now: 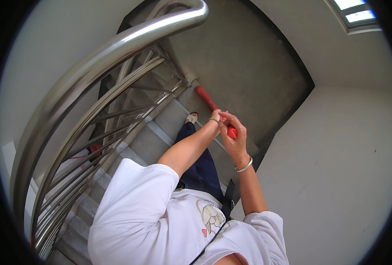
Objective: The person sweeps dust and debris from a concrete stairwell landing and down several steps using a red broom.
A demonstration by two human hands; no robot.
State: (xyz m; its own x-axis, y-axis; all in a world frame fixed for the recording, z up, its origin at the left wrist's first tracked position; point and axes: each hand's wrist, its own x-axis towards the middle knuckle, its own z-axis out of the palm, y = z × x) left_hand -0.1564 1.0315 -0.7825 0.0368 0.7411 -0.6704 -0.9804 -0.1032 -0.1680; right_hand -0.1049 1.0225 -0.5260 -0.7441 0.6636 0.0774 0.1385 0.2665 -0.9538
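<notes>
My right hand, with a silver-coloured bangle at the wrist, is closed around the red handle of a long tool, near its rounded end. Just beyond it my left hand, with a thin bracelet, grips the same tool lower down; its fingers are partly hidden by my right hand. A red, thicker-looking part points away over the stair landing, close to the foot of the railing. From above I cannot tell what kind of tool it is.
A curved stainless-steel handrail with bars runs along the left. Grey steps go down the lower left, with my sandalled foot near the landing. A pale wall stands right. A red object shows behind the bars.
</notes>
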